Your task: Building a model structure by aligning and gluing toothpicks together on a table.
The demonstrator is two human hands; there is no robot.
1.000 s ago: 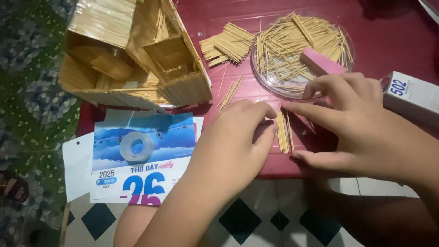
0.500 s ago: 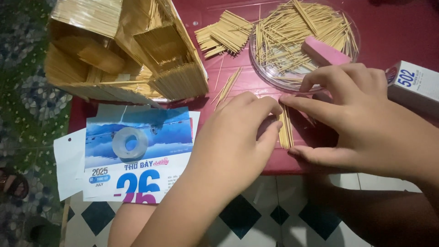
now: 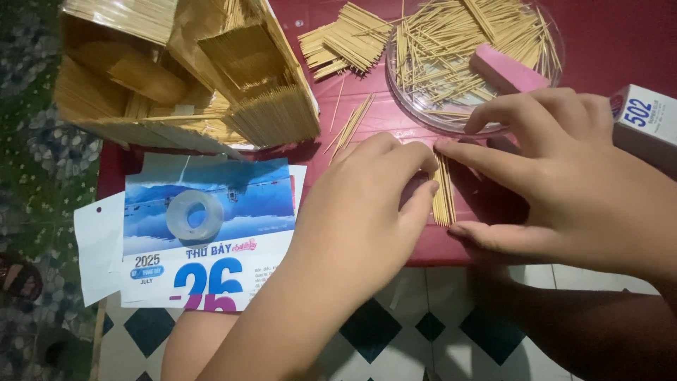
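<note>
Head view: both hands work at the near edge of a dark red table [image 3: 585, 42]. The left hand [image 3: 367, 204] lies knuckles-up with its fingers curled and its fingertips pressed against the left side of a small row of toothpicks [image 3: 443, 190], which lies flat on the table between the two hands. The right hand [image 3: 571, 190] bridges the same row from the other side: its forefinger rests at the far end of the row and its thumb at the near end, so the row is pinched lengthwise and squared up between the two hands. Neither hand lifts the row off the surface. Beyond the grip stands a clear round dish [image 3: 423, 106] full of loose toothpicks, with a pink block [image 3: 504, 69] lying in it. Beyond and to the left of the grip lie further flat toothpick bundles [image 3: 345, 42] and a few loose sticks. Well left of the grip sits a partly built toothpick house [image 3: 183, 77]; its walls and roof panels appear assembled, though the structure is open at the top. Nearer, left of the grip, a roll of clear tape [image 3: 194, 215] rests on a calendar sheet [image 3: 211, 233]. A small glue box [image 3: 645, 120] stands just right of the right hand. Judged state: one panel is in alignment; ample stock is unused.
</note>
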